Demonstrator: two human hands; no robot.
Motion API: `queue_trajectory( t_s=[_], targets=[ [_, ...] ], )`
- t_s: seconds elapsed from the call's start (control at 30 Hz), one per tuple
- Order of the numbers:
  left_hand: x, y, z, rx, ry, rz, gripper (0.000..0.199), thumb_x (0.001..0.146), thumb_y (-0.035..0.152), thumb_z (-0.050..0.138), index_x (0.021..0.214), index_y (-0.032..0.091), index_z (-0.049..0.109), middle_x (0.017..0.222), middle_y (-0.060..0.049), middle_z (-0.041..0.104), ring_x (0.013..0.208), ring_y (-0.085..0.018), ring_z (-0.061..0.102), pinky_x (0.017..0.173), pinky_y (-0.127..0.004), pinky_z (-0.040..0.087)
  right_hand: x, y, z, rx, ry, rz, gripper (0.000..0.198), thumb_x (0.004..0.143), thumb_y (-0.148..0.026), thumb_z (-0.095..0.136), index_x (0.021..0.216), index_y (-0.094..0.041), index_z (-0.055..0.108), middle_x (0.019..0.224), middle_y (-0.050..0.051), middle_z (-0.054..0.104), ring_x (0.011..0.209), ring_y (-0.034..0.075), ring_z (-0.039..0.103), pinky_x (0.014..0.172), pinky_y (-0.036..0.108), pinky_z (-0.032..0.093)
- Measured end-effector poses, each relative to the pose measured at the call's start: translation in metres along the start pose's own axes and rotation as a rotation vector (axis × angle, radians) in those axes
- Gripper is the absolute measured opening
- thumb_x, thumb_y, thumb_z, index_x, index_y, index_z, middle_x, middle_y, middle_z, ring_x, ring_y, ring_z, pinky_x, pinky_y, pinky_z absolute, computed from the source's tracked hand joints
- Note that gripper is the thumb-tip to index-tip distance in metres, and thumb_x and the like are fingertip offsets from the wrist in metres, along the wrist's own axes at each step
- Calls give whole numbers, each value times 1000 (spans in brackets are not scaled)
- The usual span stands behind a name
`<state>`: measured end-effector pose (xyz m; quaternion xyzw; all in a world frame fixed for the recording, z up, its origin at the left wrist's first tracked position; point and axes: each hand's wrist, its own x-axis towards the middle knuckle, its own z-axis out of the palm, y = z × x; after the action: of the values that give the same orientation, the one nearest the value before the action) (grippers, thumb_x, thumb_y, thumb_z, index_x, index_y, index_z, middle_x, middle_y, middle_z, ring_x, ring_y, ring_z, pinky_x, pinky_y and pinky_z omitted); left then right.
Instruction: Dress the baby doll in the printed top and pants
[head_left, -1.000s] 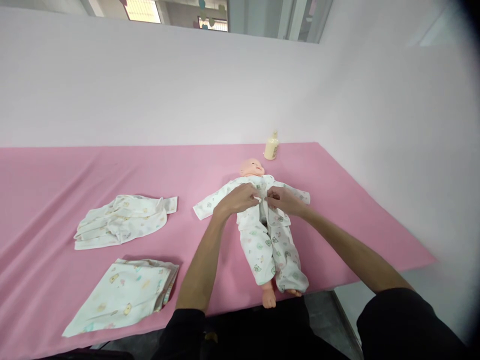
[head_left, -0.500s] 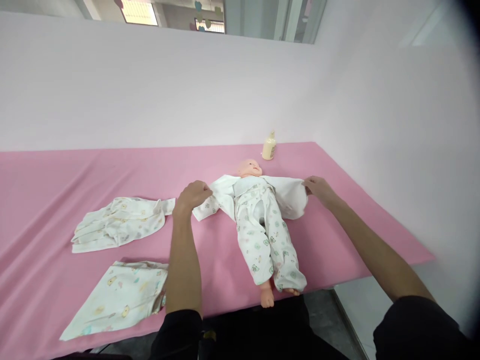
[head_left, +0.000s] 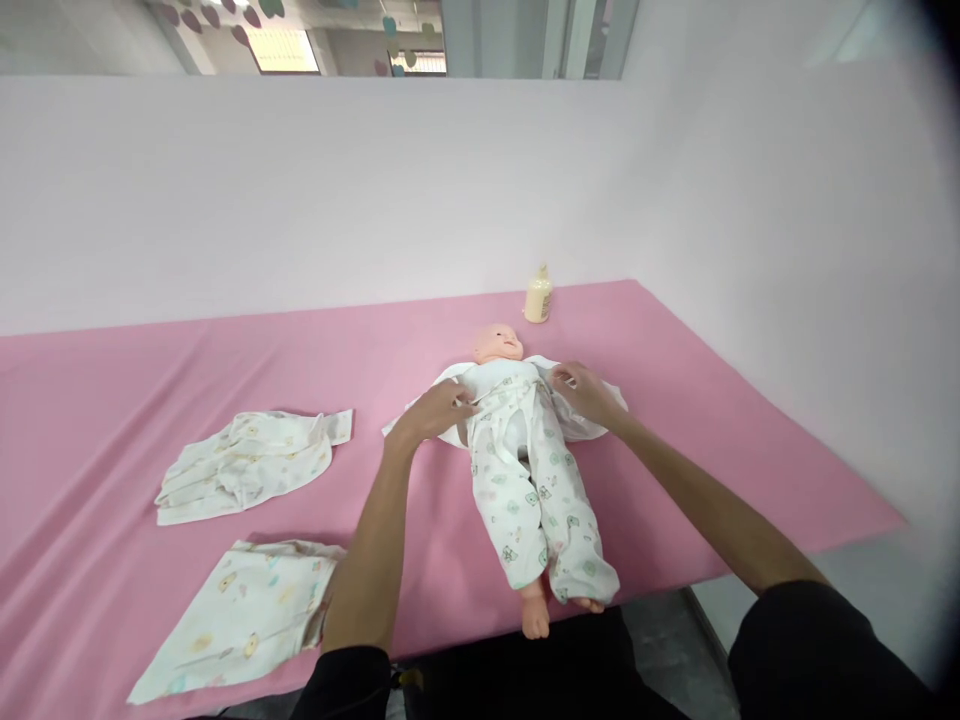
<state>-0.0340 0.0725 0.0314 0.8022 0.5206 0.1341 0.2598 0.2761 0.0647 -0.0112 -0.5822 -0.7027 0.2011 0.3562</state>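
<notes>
A baby doll (head_left: 500, 343) lies on its back on the pink-covered table. It wears printed white trousers (head_left: 510, 490), and a white baby shirt (head_left: 450, 374) is spread open under its arms. My left hand (head_left: 439, 410) is at the doll's waist on the left, fingers bent and slightly apart beside the waistband. Over the shirt's right side, my right hand (head_left: 587, 392) has its fingers loosely curled, with a gap between thumb and forefinger. No cloth is plainly gripped in either hand. The doll's bare feet (head_left: 535, 612) stick out at the table's front edge.
A pale yellow pump bottle (head_left: 538, 296) stands behind the doll's head. To the left lie a small printed garment (head_left: 251, 460) and a folded printed cloth (head_left: 240, 615). White walls border the pink table cover (head_left: 697, 440) at the back and right.
Both hands have left the outspread sleeves and moved inward to the sides of the doll's body. The shirt's right sleeve now lies lower and flatter. The view has shifted slightly.
</notes>
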Motion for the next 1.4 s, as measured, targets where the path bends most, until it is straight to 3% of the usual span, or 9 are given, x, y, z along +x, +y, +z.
queue_trajectory(
  t_s=[0.2,0.37,0.5,0.73,0.9,0.97,1.07,1.17,1.4],
  targets=[
    [3,1,16,-117,83,69,30,91,43,47,76,18,53,79,0,57,75,-15,49,68,-28,35,1,-15,22,175,6,3,28,91,-46,52,82,-20,59,83,2,63,78,17,55,72,30,42],
    [7,-16,24,-465,28,-39,36,90,51,49,76,18,47,70,3,42,63,-11,36,60,-24,30,5,-4,22,384,-50,117,37,90,-53,54,72,-21,50,68,-4,47,65,12,44,61,26,36],
    [13,-20,30,-504,21,-78,35,92,48,46,74,18,42,71,3,39,64,-11,35,60,-24,30,7,1,18,559,-105,176,38,90,-56,51,74,-22,49,68,-4,46,63,12,43,59,25,37],
    [15,-11,35,-202,164,-125,28,94,39,43,74,20,42,76,0,53,71,-16,48,66,-28,35,15,1,28,-19,15,20,26,94,-40,43,76,-22,49,75,1,58,72,19,52,69,30,40],
    [9,-15,29,48,427,-343,25,91,37,53,109,20,50,121,-12,55,112,-27,52,81,-33,42,20,-33,47,-305,178,-200,25,97,-30,39,100,-17,60,105,13,65,104,27,56,95,39,41],
    [10,-18,27,133,456,-436,40,90,43,55,120,18,46,131,-17,49,122,-32,48,83,-36,43,24,-58,58,-326,112,-351,29,99,-28,36,106,-17,62,113,13,66,112,26,55,102,39,37],
    [15,-21,24,171,352,-461,28,94,38,48,113,17,47,123,-17,56,115,-32,55,82,-36,42,35,-96,81,-409,-182,-538,31,99,-21,35,112,-18,63,118,11,66,114,24,56,102,37,39],
    [17,-22,20,187,309,-420,14,96,26,39,104,17,47,111,-16,63,104,-30,61,77,-35,40,48,-118,104,-545,-404,-554,34,88,-9,46,117,-13,63,121,13,66,113,26,59,97,37,42],
    [3,-35,15,126,327,-379,16,92,20,40,108,21,43,100,-11,66,95,-27,63,74,-31,38,71,-118,130,-645,-544,-519,47,78,-10,61,124,-13,60,126,15,64,117,30,60,96,40,43]
  ],
)
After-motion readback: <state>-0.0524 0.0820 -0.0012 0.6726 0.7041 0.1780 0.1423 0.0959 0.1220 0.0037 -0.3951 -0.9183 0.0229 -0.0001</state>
